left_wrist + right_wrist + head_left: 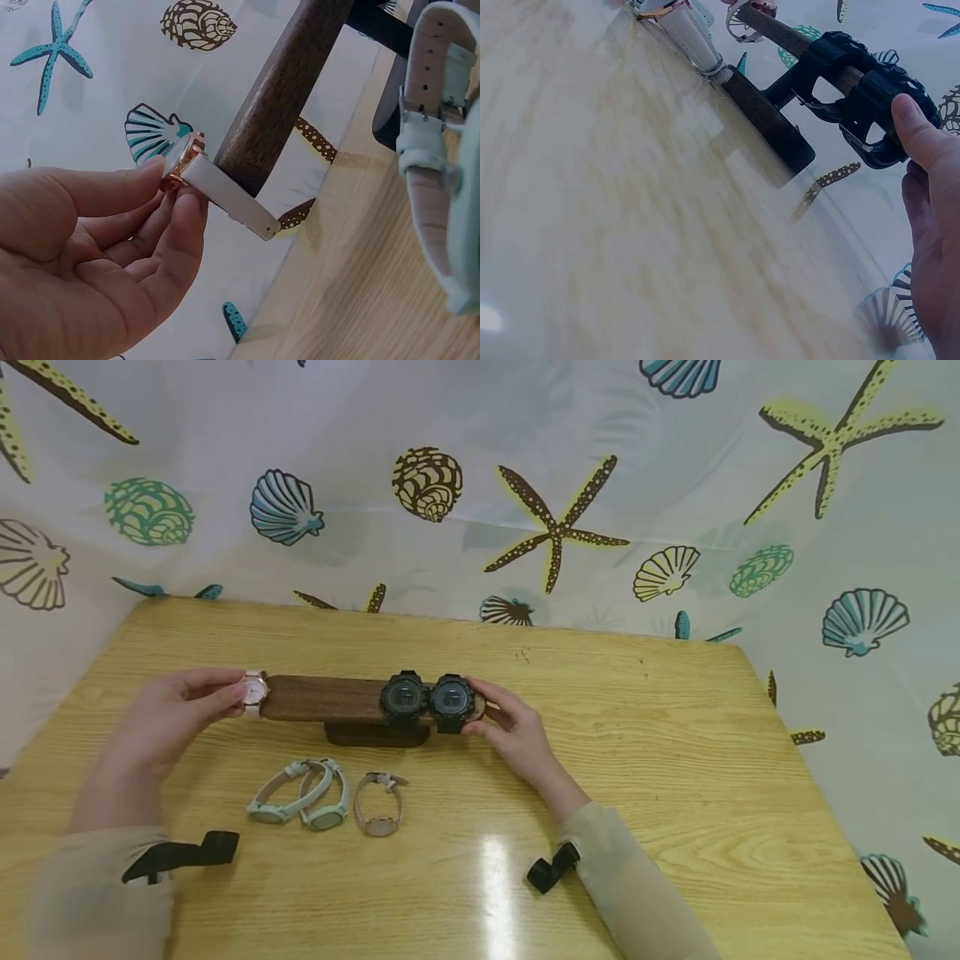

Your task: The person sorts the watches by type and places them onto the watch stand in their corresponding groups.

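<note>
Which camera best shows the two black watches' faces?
The head view: both black watches face toward it. The right wrist view shows their straps around the wooden bar, faces turned away; the left wrist view doesn't show them.

The bar [322,698] is dark brown, both digital watches [405,697] black.

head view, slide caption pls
Left hand pinches a pale watch at the wooden stand; right hand holds the outer black watch.

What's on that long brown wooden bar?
Two black watches loop around the wooden bar near one end. A pale-strapped watch is at the other end. The black watches cover the wood beneath them, so that part can't be seen.
</note>
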The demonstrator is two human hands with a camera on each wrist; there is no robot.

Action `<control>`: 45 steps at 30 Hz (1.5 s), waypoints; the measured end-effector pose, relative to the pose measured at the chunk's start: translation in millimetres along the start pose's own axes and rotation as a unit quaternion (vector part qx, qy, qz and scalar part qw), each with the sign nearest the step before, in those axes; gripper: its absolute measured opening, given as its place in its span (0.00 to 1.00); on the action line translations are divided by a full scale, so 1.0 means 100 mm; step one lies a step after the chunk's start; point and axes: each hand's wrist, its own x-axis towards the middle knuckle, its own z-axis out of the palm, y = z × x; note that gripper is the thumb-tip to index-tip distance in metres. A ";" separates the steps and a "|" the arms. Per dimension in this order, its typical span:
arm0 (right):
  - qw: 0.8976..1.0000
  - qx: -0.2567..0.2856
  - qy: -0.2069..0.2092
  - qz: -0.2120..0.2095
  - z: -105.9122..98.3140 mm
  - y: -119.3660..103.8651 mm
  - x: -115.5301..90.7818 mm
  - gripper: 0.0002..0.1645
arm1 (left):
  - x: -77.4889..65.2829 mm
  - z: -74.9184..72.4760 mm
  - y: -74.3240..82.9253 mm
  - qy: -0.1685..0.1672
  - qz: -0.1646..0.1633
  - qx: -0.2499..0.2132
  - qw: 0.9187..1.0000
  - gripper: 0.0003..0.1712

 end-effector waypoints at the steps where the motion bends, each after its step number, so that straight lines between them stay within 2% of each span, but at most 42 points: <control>1: 1.000 0.000 0.001 0.001 0.00 0.00 0.00 0.35 | 0.01 0.02 0.00 0.002 -0.003 0.026 1.000 0.10; 4: 1.000 -0.001 0.004 0.005 0.00 -0.01 0.00 0.35 | 0.01 0.05 0.02 0.011 -0.016 0.114 0.993 0.09; 7: 1.000 0.001 0.005 0.009 0.00 -0.01 -0.01 0.35 | 0.00 0.09 0.04 0.028 -0.032 0.202 0.979 0.22; 10: 1.000 0.001 0.005 0.012 0.00 -0.02 -0.01 0.35 | -0.02 0.11 0.05 0.038 -0.037 0.260 0.964 0.30; 13: 1.000 0.000 0.005 0.010 0.00 -0.01 -0.02 0.35 | -0.02 0.14 0.04 0.044 -0.017 0.303 0.952 0.31; 18: 1.000 0.004 0.007 0.009 0.00 0.00 -0.03 0.35 | -0.03 0.14 0.03 0.042 0.047 0.360 0.931 0.26; 23: 1.000 0.005 0.009 0.009 0.01 -0.02 -0.03 0.35 | -0.04 0.11 0.04 0.015 0.098 0.396 0.913 0.28; 27: 1.000 0.000 0.008 0.010 0.01 -0.03 -0.02 0.35 | -0.04 0.10 0.04 0.001 0.109 0.412 0.905 0.31; 32: 1.000 -0.002 0.009 0.007 0.00 0.03 -0.02 0.36 | -0.01 0.13 0.03 0.005 0.129 0.433 0.892 0.30; 35: 1.000 -0.001 0.012 0.010 -0.01 0.13 -0.03 0.37 | 0.01 0.19 0.03 0.006 0.142 0.436 0.888 0.30; 40: 1.000 0.001 0.013 0.011 -0.03 0.25 -0.03 0.37 | 0.03 0.33 0.01 0.000 0.190 0.456 0.870 0.30; 42: 1.000 0.001 0.011 0.005 -0.03 0.27 -0.03 0.37 | 0.04 0.41 0.01 0.001 0.208 0.466 0.860 0.31; 45: 1.000 0.001 0.006 -0.001 -0.03 0.25 -0.03 0.37 | 0.05 0.51 0.00 0.002 0.231 0.472 0.851 0.31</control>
